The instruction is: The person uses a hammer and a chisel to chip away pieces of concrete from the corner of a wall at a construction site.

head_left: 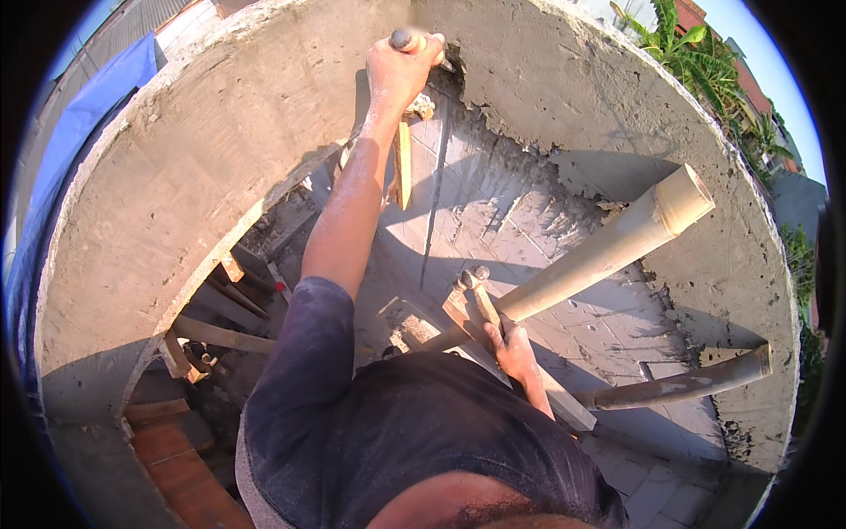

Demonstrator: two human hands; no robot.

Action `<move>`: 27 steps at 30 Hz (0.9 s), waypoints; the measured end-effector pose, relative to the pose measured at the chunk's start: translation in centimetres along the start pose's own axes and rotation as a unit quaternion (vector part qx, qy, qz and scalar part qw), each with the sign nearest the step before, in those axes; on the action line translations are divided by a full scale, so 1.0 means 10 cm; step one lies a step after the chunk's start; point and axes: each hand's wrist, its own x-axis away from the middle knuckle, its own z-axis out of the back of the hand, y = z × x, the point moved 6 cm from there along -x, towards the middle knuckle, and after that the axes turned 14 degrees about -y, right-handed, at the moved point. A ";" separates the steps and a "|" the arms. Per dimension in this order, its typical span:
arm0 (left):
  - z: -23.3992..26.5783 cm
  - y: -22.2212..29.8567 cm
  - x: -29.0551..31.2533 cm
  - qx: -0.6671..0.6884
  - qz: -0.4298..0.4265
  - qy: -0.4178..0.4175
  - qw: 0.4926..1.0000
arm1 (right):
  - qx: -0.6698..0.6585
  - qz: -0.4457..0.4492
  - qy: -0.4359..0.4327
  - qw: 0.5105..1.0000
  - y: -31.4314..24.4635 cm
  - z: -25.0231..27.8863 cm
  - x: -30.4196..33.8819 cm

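My left arm stretches far forward, and my left hand (397, 75) is closed around a chisel (406, 40) with a thick pale handle and a rounded grey butt. Its narrow end points right, at the broken edge where two concrete wall faces meet; the tip is hard to make out. Nearer my body, my right hand (514, 351) grips a hammer (484, 302) by its wooden handle, with the dark head pointing away from me. That hammer is beside a thick bamboo pole (599, 247) and over a wooden plank (564, 397).
Rough concrete walls (194, 150) surround me. Another pole (687, 383) leans at the right. A wood strip (404, 166) stands below my left wrist. At the lower left, an opening shows timber pieces (225, 333) and orange-brown slabs (176, 450). Streaked mortar covers the tiled surface (476, 212).
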 end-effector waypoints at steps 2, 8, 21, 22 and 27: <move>-0.15 -0.09 0.12 -0.004 0.016 0.002 1.000 | -0.011 0.004 0.004 1.000 0.05 -0.02 -0.01; -0.04 0.09 0.00 -0.214 0.091 -0.119 0.965 | 0.000 0.057 0.042 0.997 0.19 -0.07 -0.06; -0.14 -0.14 0.45 -0.048 0.054 -0.001 0.997 | -0.020 0.055 0.028 0.998 0.23 -0.06 -0.09; -0.11 -0.28 0.41 -0.005 0.070 -0.015 0.997 | -0.015 0.074 0.041 0.996 0.24 -0.06 -0.07; 0.02 -0.06 0.37 -0.103 0.079 -0.024 0.991 | -0.048 -0.065 -0.051 0.995 0.13 -0.07 -0.03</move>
